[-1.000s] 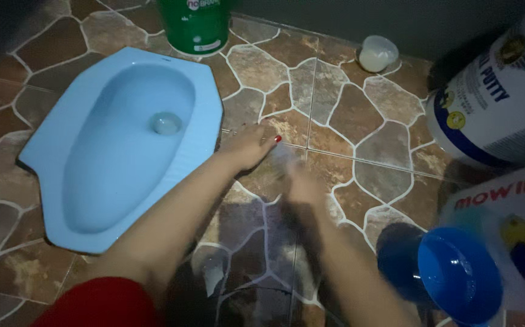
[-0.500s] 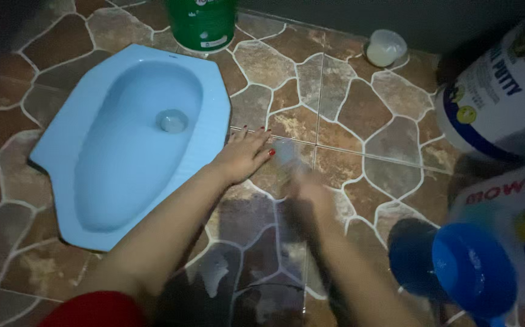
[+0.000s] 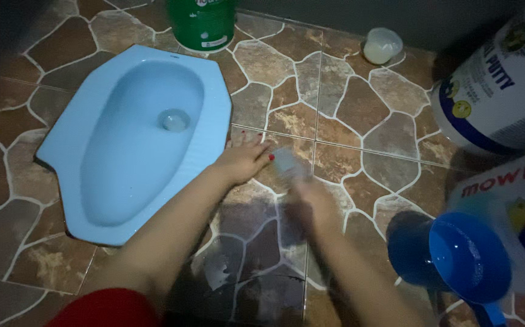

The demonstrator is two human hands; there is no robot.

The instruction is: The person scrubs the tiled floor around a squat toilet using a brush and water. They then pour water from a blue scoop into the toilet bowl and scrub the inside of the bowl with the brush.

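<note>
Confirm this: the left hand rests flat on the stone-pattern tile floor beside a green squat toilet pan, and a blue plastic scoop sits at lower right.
Wrong on colour: the head view shows a light blue squat toilet pan, not green. The left hand does rest on the stone-pattern tile floor, blue plastic scoop lower right.

Stone-patterned floor (image 3: pixel 359 115), perhaps wet
</note>
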